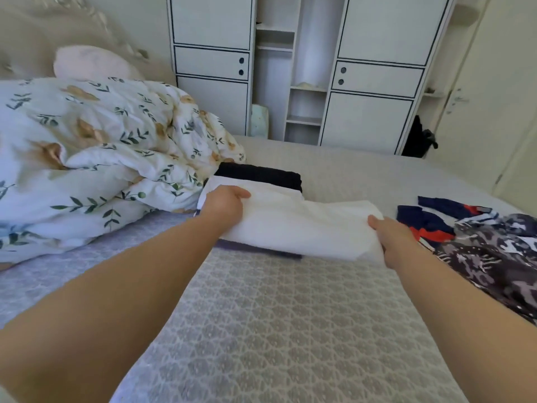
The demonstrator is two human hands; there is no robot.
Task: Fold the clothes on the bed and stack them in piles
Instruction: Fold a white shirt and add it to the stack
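Note:
A folded white garment [299, 225] is held just above the bed [276, 315], over a dark purple item whose edge shows beneath it. My left hand [225, 203] grips its left end and my right hand [390, 237] grips its right end. Behind it lies a folded black garment [261, 177], partly covered by another white piece [220, 184]. To the right, unfolded clothes lie in a heap: a navy, red and white one [430, 225] and a grey patterned one [494, 257].
A crumpled leaf-print duvet [101, 158] fills the left side of the bed, with a pink pillow [90, 64] behind it. White wardrobes [372, 82] stand beyond the far edge. A door [499, 97] is at the right.

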